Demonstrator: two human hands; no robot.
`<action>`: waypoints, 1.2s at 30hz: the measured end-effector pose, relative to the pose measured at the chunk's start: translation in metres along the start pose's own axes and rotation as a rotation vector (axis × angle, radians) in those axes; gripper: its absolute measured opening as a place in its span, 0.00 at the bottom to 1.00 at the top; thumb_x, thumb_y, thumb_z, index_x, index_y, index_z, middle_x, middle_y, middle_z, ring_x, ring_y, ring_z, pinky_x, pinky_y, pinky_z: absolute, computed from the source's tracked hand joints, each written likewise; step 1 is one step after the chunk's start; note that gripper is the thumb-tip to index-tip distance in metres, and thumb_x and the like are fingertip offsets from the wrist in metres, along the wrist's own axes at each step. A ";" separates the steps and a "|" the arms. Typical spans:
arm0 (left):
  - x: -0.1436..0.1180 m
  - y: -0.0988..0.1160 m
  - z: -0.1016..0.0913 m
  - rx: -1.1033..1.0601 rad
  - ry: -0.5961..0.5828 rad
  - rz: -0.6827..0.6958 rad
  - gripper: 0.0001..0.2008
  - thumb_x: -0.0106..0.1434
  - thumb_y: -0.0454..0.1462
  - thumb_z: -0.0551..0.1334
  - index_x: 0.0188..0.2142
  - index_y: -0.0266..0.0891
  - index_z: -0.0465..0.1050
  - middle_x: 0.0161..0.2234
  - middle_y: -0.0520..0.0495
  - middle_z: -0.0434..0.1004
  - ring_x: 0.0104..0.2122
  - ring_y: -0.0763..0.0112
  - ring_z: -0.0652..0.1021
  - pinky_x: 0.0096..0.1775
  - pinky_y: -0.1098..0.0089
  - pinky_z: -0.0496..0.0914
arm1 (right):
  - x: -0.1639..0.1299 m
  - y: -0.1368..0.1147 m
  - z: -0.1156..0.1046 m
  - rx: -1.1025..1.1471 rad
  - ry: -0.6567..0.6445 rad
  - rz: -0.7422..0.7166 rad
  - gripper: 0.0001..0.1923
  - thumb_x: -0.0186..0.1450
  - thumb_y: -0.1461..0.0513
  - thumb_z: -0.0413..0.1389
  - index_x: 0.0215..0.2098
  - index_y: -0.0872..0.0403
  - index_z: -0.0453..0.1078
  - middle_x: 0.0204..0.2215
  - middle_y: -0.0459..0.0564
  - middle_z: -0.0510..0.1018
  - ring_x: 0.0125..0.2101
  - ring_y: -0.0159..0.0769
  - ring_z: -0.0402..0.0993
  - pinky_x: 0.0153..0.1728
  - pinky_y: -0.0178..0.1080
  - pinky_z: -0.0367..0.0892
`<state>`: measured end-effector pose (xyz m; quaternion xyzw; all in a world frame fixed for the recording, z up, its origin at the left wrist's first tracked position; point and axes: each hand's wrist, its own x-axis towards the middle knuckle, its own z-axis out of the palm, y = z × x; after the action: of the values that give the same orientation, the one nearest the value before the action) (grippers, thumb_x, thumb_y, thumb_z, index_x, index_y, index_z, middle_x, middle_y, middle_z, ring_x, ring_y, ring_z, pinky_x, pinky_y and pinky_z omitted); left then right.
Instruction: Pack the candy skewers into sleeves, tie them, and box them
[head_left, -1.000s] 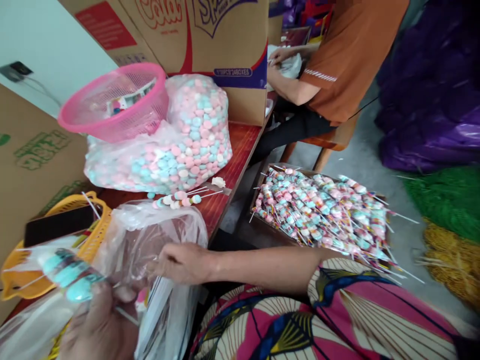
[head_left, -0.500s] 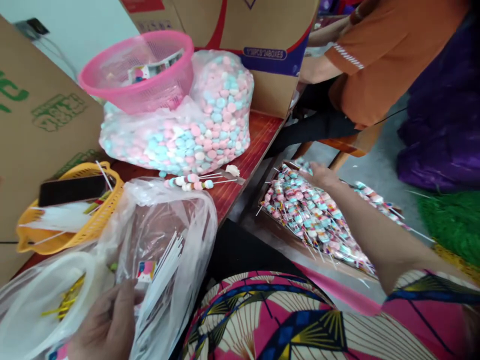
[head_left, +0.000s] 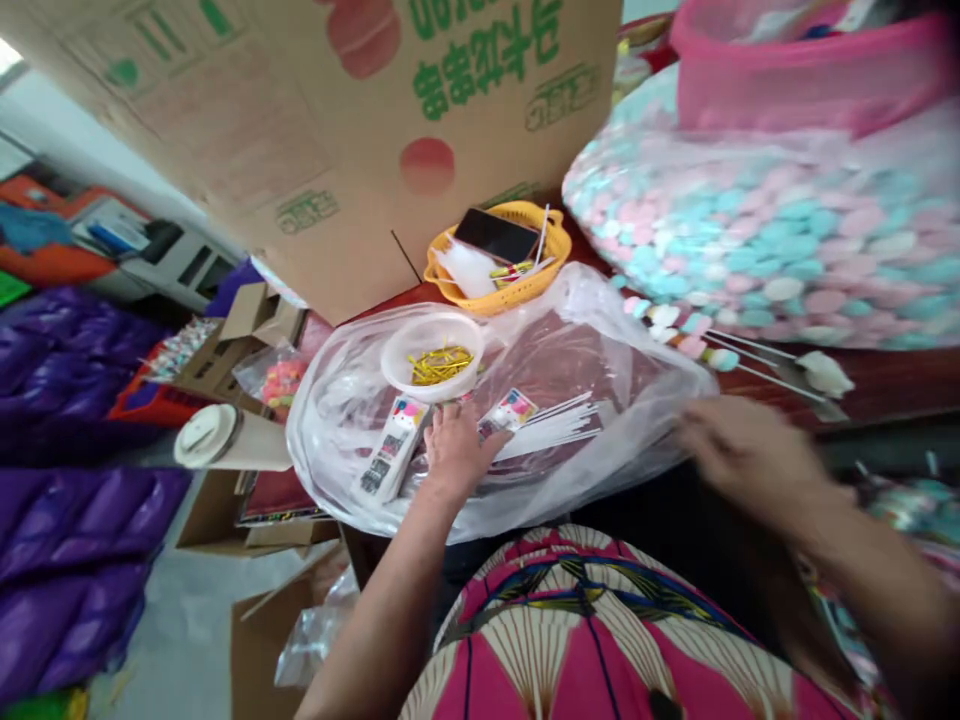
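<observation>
The left hand (head_left: 456,450) is resting palm down, fingers loosely spread, on the big clear crinkled plastic bag (head_left: 585,440) spread across the red-brown wooden table (head_left: 885,385). It is gripping nothing, fingertips just touching the bag surface between two printed paper label cards.

Taking the clear bag as landmark: the long label card (head_left: 386,450) is lying inside it just left of the hand, and the small colourful label card (head_left: 508,412) is just right of the hand, touching a bundle of thin white plastic sticks (head_left: 559,430) fanning out rightward. The round white plastic bowl holding yellow twist ties (head_left: 433,358) is sitting just beyond the hand, on the bag's far side.

The right hand (head_left: 739,450) is hovering at the bag's right edge, blurred; cannot tell if the fingers are curled or slack, nor if they are touching the plastic.

Behind the bag, the yellow woven plastic basket (head_left: 499,290) is holding a black phone (head_left: 496,235) and clear wrappers. Right of the bag, a candy skewer of pink, white and blue pieces (head_left: 694,335) is lying on the table, below the huge clear sack of pastel pink and blue candies (head_left: 757,240). A pink plastic mesh basket (head_left: 810,70) is sitting on top of that sack. A large brown cardboard box with green print (head_left: 360,130) is standing behind the yellow basket.
</observation>
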<state>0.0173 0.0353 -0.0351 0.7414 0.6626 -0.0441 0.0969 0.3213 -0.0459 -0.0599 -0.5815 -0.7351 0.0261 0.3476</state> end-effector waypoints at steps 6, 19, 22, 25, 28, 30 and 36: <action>0.015 -0.002 0.007 -0.183 -0.086 0.053 0.12 0.59 0.45 0.63 0.37 0.40 0.75 0.40 0.43 0.79 0.44 0.57 0.76 0.49 0.58 0.65 | 0.056 -0.070 0.100 -0.052 -0.378 -0.069 0.10 0.65 0.62 0.51 0.29 0.56 0.72 0.32 0.57 0.75 0.35 0.45 0.71 0.38 0.45 0.63; 0.023 -0.011 0.013 -0.415 -0.031 0.062 0.06 0.57 0.40 0.64 0.29 0.40 0.73 0.29 0.50 0.77 0.33 0.65 0.76 0.43 0.63 0.65 | 0.065 -0.049 0.098 0.146 -0.354 0.061 0.09 0.63 0.60 0.52 0.30 0.54 0.73 0.33 0.55 0.75 0.36 0.42 0.70 0.39 0.42 0.65; 0.019 -0.013 0.012 -0.528 -0.002 0.109 0.07 0.58 0.40 0.64 0.31 0.39 0.72 0.28 0.53 0.75 0.30 0.71 0.73 0.37 0.69 0.66 | 0.070 -0.050 0.092 0.223 -0.309 0.104 0.13 0.65 0.58 0.49 0.28 0.54 0.71 0.28 0.52 0.74 0.31 0.38 0.70 0.35 0.39 0.66; 0.022 -0.008 0.012 -0.762 0.032 0.260 0.11 0.57 0.39 0.64 0.39 0.38 0.72 0.26 0.55 0.71 0.27 0.73 0.71 0.33 0.72 0.64 | 0.080 -0.055 0.086 0.388 -0.246 0.238 0.14 0.64 0.54 0.50 0.35 0.54 0.71 0.31 0.51 0.76 0.32 0.36 0.71 0.35 0.38 0.66; 0.029 -0.002 0.013 -0.900 -0.024 0.317 0.24 0.53 0.36 0.67 0.50 0.37 0.68 0.23 0.57 0.68 0.24 0.74 0.69 0.30 0.73 0.63 | 0.088 -0.062 0.090 0.631 -0.274 0.398 0.11 0.58 0.53 0.55 0.30 0.53 0.71 0.27 0.47 0.76 0.27 0.34 0.70 0.30 0.37 0.66; 0.033 0.000 0.014 -0.915 -0.060 0.266 0.19 0.51 0.35 0.67 0.44 0.36 0.71 0.22 0.57 0.67 0.23 0.75 0.68 0.28 0.74 0.62 | 0.089 -0.062 0.096 0.674 -0.269 0.450 0.11 0.57 0.54 0.54 0.25 0.53 0.69 0.21 0.45 0.73 0.23 0.33 0.67 0.26 0.36 0.64; 0.038 -0.002 0.022 -0.955 -0.105 0.173 0.08 0.53 0.39 0.66 0.31 0.35 0.75 0.23 0.53 0.74 0.23 0.76 0.71 0.27 0.75 0.64 | 0.081 -0.050 0.097 0.700 -0.222 0.539 0.11 0.56 0.54 0.53 0.28 0.54 0.68 0.18 0.44 0.71 0.18 0.31 0.65 0.20 0.34 0.62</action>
<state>0.0214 0.0680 -0.0641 0.6633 0.5388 0.2356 0.4629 0.2201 0.0440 -0.0720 -0.5933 -0.5374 0.4247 0.4229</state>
